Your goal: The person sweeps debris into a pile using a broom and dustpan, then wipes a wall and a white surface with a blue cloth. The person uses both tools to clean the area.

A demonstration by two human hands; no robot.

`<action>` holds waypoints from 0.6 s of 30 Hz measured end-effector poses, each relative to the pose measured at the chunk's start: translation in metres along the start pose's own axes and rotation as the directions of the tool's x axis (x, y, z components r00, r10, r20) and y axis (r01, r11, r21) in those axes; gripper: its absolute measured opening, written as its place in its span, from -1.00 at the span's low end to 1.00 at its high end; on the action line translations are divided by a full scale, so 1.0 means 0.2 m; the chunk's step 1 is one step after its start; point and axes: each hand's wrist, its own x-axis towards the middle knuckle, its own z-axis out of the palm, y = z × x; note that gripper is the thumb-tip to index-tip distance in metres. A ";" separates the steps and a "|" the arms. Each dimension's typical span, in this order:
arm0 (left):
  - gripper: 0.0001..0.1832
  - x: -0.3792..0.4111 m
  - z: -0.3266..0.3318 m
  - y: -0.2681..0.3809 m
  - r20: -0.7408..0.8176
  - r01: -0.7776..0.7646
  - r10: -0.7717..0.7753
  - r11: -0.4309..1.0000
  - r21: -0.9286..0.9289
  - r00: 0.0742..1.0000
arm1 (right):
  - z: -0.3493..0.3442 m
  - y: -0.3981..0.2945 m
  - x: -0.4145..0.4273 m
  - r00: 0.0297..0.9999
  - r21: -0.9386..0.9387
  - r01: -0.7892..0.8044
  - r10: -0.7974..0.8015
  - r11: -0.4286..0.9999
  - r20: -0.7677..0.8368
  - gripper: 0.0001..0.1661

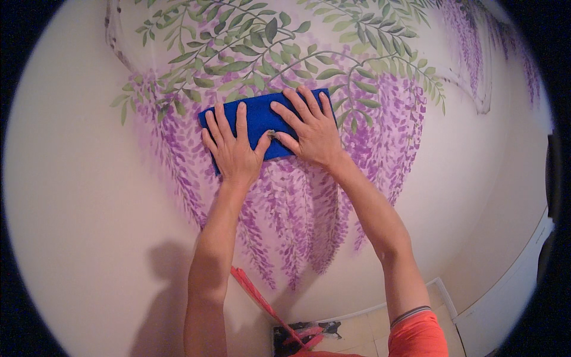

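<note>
A blue rectangular cloth or felt-like sheet (258,117) lies flat against a wall painted with purple wisteria blossoms (328,214) and green leaves (241,66). My left hand (234,149) is spread over its left part, fingers apart and pointing up. My right hand (310,129) presses on its right part, fingers also spread. Between my two thumbs, near the sheet's lower middle, sits a small dark greenish thing (271,134) that I cannot make out; whether a thumb grips it is unclear. The sheet tilts slightly, its right end higher.
A red strip or cord (258,294) runs down to a dark item with red and black parts (308,334) on the tiled floor (363,332). A white skirting board (444,294) and a white panel (504,285) stand at the lower right. More painted wisteria (468,49) is at the upper right.
</note>
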 end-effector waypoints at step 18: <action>-0.21 0.02 0.02 0.00 -0.006 -0.015 0.015 1.000 -0.027 1.000 | -0.01 0.00 0.01 0.998 -0.050 -0.056 0.057 0.997 0.009 -0.30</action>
